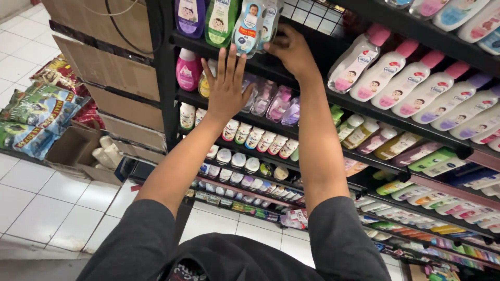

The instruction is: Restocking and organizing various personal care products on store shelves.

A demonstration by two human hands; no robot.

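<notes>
A tall black metal shop shelf unit [172,99] fills the view, its tiers packed with plastic bottles of baby toiletries. Leaning white bottles with pink and purple caps [416,86] crowd the right side; small white tubs [245,161] line the lower tiers. On the white tiled floor [47,208] at left sits an open brown cardboard box [73,151] holding pale bottles, beside colourful snack bags [36,112]. The person's left hand [227,86] is raised with fingers spread wide, fingertips touching the bottom of a light blue plastic bottle [249,26] on the upper shelf. The right hand [292,49] reaches up just beside that bottle, fingers curled behind it; whether it grips cannot be told.
</notes>
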